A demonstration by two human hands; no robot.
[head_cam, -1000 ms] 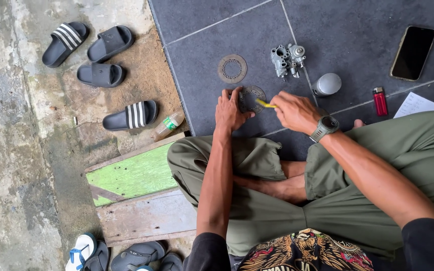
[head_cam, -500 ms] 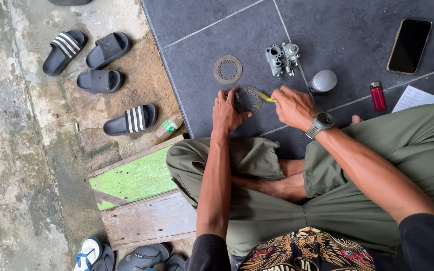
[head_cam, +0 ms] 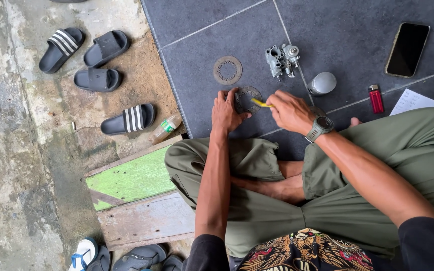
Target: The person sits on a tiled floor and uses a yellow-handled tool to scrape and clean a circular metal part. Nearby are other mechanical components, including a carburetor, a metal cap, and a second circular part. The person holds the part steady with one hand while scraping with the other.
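I sit cross-legged on dark floor tiles (head_cam: 197, 45). My left hand (head_cam: 226, 112) presses down on the near edge of a round perforated metal disc (head_cam: 247, 99) lying flat on the tile. My right hand (head_cam: 290, 110), with a grey watch on its wrist, grips a thin yellow tool (head_cam: 260, 103) whose tip rests on the disc's right side. A second ring-shaped disc (head_cam: 227, 70) lies just beyond, apart from both hands.
A grey metal carburettor (head_cam: 282, 58), a small metal cup (head_cam: 323, 83), a red lighter (head_cam: 376, 98), a black phone (head_cam: 407, 49) and a sheet of paper (head_cam: 416, 102) lie on the tiles. Several sandals (head_cam: 106, 48), a plastic bottle (head_cam: 166, 128) and a green board (head_cam: 131, 177) are at left.
My right hand has worked the yellow tool back and forth a little over the disc. My left hand stays on the disc. The camera view shifted slightly.
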